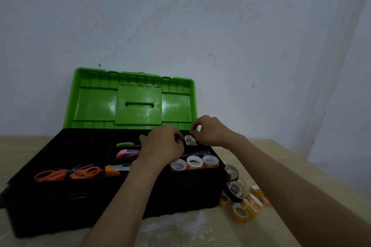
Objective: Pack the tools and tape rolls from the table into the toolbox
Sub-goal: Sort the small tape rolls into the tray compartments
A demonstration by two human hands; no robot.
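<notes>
A black toolbox (80, 198) stands open on the table, its green lid (132, 102) raised against the wall. My left hand (160, 146) and my right hand (210, 131) hover over the tray's back right compartment with fingers curled, either side of a small tape roll (189, 139) there. Whether either hand pinches that roll I cannot tell. Three tape rolls (194, 162) stand in the front right compartment. Orange scissors (68, 173), an orange utility knife (116, 169), a pink item (127, 154) and a green item (124, 144) lie in other compartments.
Several loose tape rolls (244, 199), yellow-printed and black, lie on the light wooden table (281, 166) just right of the toolbox. A pale wall rises close behind the lid. White dust marks the table in front of the box.
</notes>
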